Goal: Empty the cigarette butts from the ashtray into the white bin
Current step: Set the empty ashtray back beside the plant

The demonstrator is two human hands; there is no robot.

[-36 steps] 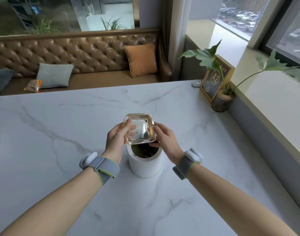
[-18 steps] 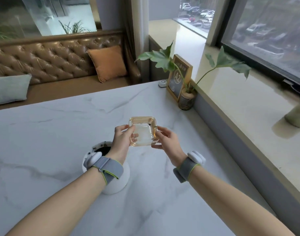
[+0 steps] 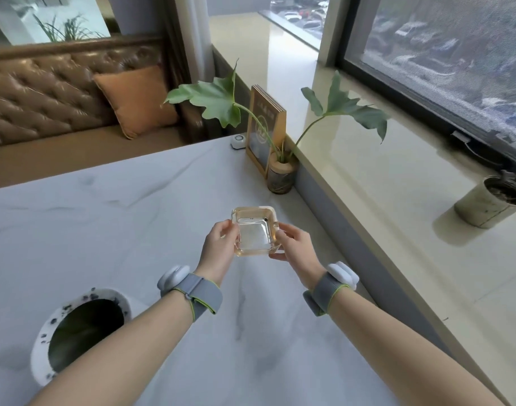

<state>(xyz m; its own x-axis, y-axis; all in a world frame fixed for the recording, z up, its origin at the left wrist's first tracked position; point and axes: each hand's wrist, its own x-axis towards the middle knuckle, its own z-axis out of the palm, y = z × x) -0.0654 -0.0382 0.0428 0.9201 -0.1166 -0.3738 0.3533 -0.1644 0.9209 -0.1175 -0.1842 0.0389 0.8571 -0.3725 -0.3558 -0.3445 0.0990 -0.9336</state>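
Above the table [image 3: 133,230], both hands' fingers [image 3: 226,230] pinched the emptied ashtray [image 3: 254,231]; setting it down seemed next.

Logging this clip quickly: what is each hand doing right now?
Left hand: closed on the left edge of the glass ashtray.
Right hand: closed on the ashtray's right edge.

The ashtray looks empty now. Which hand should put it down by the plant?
Probably the right hand. It grips the ashtray on the side nearer the plant and window; the left hand holds the side toward the white bin.
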